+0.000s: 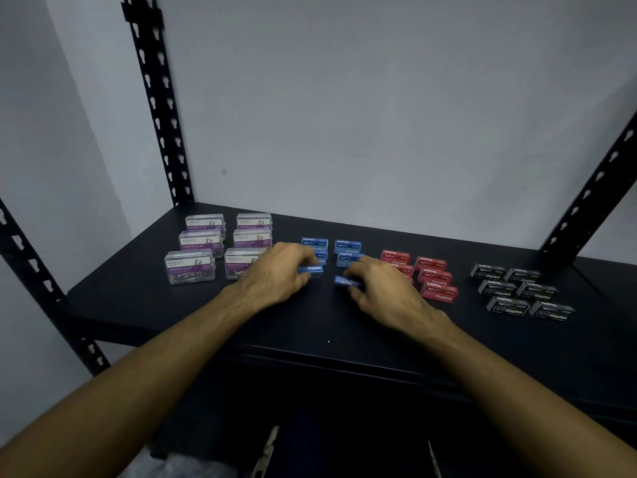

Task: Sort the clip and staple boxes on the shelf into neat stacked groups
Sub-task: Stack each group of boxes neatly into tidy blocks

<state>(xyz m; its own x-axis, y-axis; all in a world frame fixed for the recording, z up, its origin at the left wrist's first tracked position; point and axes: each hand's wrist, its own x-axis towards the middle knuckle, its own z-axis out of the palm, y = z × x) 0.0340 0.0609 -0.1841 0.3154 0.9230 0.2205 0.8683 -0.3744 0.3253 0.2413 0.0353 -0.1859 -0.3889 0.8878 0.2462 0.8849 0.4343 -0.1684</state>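
Several blue staple boxes (348, 246) stand in two short rows at the middle of the black shelf (138, 288). My left hand (279, 270) pinches the nearest blue box of the left row (312, 269). My right hand (379, 288) pinches the nearest blue box of the right row (344, 281). Clear paper clip boxes (189, 267) with purple labels sit in two rows at the left. To the right come red staple boxes (437, 293), then black staple boxes (510, 305) further right.
Black perforated uprights (158, 108) rise at the back left and at the right (586, 194). A pale wall closes the back. The shelf's front edge (327, 357) lies just below my wrists, with dark space beneath it.
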